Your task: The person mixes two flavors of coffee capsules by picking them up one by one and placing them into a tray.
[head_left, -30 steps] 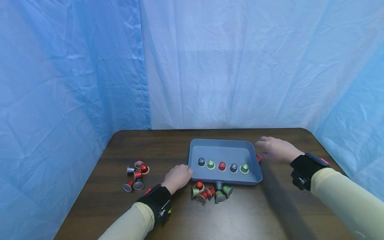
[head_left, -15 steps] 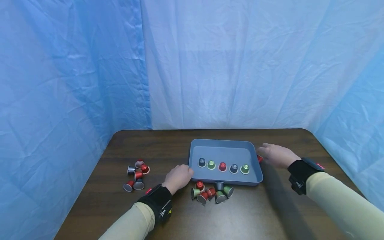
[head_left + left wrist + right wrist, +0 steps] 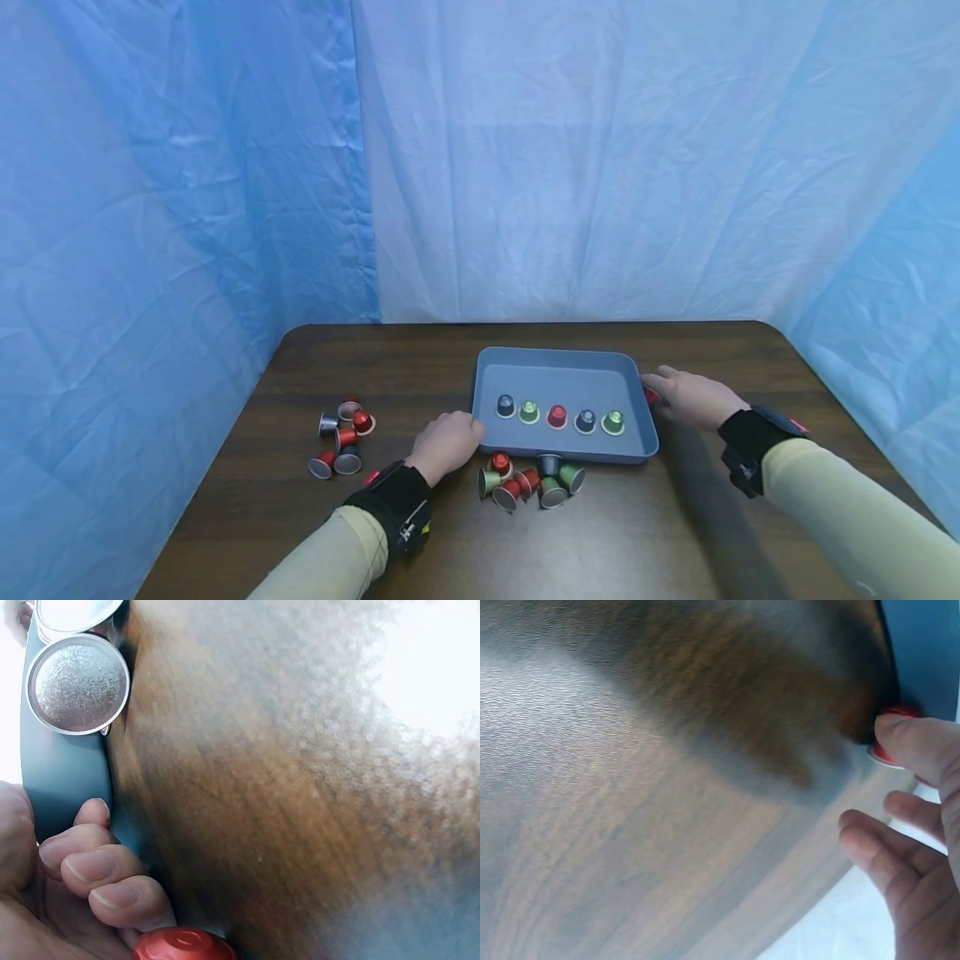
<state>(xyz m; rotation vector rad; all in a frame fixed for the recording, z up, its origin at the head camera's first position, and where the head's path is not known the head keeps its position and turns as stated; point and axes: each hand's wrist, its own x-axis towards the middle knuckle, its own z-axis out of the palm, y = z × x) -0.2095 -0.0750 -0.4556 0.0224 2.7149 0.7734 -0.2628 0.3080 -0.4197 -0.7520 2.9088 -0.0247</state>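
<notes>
My left hand (image 3: pixel 446 446) holds the left front corner of a blue-grey tray (image 3: pixel 555 358); in the left wrist view its fingers (image 3: pixel 94 866) curl at the tray wall. Inside the tray stands a row of several coffee capsules, among them a red capsule (image 3: pixel 557 416) in the middle and a green capsule (image 3: pixel 613 422) at the right end. Just outside the tray's right wall, my right hand (image 3: pixel 693 398) pinches a red coffee capsule (image 3: pixel 885 754). The thumb covers part of it in the right wrist view, while the other fingers are spread apart.
In front of the tray lie several loose capsules, such as a green one (image 3: pixel 552 492) and a red one (image 3: pixel 506 495). A further group, with a red capsule (image 3: pixel 362 422), lies on the left of the brown table (image 3: pixel 405 358). Blue curtains (image 3: pixel 525 167) hang behind.
My right hand has come down toward the front, onto the red capsule beside the tray. The left hand stays at the tray corner, and the capsules in the tray keep their places.
</notes>
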